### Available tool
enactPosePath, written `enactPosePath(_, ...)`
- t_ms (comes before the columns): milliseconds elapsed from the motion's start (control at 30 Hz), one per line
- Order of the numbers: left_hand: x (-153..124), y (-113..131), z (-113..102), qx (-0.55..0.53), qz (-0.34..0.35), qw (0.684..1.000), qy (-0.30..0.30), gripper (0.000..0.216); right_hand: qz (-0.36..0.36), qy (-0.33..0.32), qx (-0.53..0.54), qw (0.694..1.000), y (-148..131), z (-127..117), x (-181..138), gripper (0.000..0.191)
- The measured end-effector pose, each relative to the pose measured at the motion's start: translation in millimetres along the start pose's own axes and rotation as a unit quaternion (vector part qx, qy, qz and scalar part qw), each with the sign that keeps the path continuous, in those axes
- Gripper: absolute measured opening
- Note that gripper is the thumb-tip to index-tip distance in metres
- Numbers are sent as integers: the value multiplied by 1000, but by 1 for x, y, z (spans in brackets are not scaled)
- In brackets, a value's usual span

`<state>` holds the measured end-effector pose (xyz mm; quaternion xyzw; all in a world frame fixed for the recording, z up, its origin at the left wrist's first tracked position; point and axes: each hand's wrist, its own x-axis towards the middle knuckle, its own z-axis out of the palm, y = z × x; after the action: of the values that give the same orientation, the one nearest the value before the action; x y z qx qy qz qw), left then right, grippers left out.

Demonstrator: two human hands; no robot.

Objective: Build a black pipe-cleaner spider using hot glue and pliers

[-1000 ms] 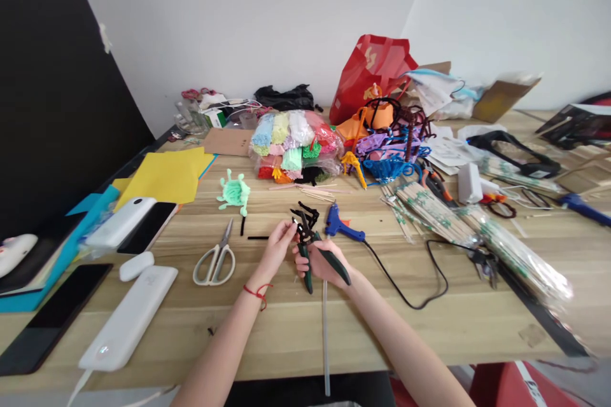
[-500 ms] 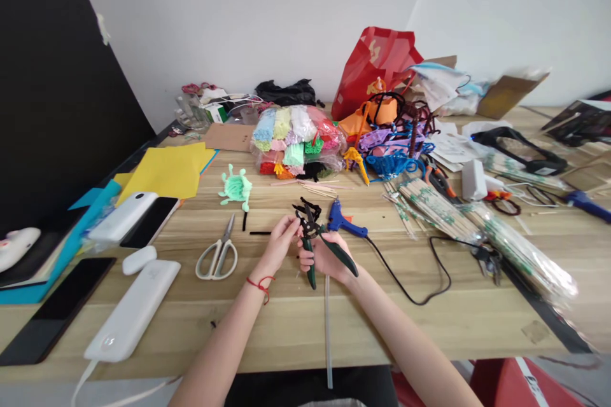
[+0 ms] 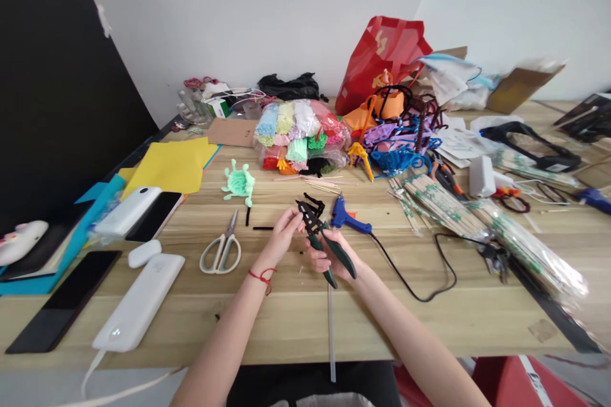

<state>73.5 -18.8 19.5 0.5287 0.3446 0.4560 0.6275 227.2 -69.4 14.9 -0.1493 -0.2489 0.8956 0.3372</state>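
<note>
A wood-grain tabletop [image 3: 286, 324] is spreading across the view; clock positions are being read from the pliers [image 3: 314, 225], with twelve toward the far wall [image 3: 262, 19]. A red bag [image 3: 382, 57] is standing near one o'clock, and a clear bag of coloured bundles [image 3: 296, 140] is lying between eleven and twelve. The right hand [image 3: 328, 252] is wrapping the dark green handles and holding the pliers over the near middle of the table. The left hand [image 3: 284, 229] is bunching its fingers beside the tool's head; whether they are gripping anything cannot be told. Relative to half a second earlier, the handles are standing closer together and the jaws narrower, suggesting that the tool is being squeezed; whether anything is lying in the bite is not showing. The pliers' long axis is running obliquely, jaws pointing toward eleven o'clock, handle ends trailing toward five. White-handled scissors [image 3: 223, 240] are resting well apart at nine, blades aiming toward one. A blue glue gun [image 3: 351, 219] is lying at two; a pale-green figure [image 3: 239, 183] is sitting at ten. A fuzzy black piece [image 3: 314, 203] is showing just beyond the jaws near twelve, contact being unclear, and a thin black strip [image 3: 263, 228] is lying just beside the left hand.
</note>
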Motion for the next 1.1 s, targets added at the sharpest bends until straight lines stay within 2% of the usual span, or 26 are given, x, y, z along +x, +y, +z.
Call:
enactPosePath(267,-4,-5,7,-17,-18,1000,13,32,-31,-12,7,999,1,-1,4,42)
enactPosePath(467,-4,-8,11,-65,-28,997,24,33,-12,-3,9,1000,2,-3,6,40)
enactPosePath(833,-3,-9,1,-33,-31,999,-6,31,-10,-5,14,1000,2,-4,5,36)
enactPosePath(1100,-2,-9,4,-41,-26,999,-16,26,-16,-11,39,999,0,0,3,37)
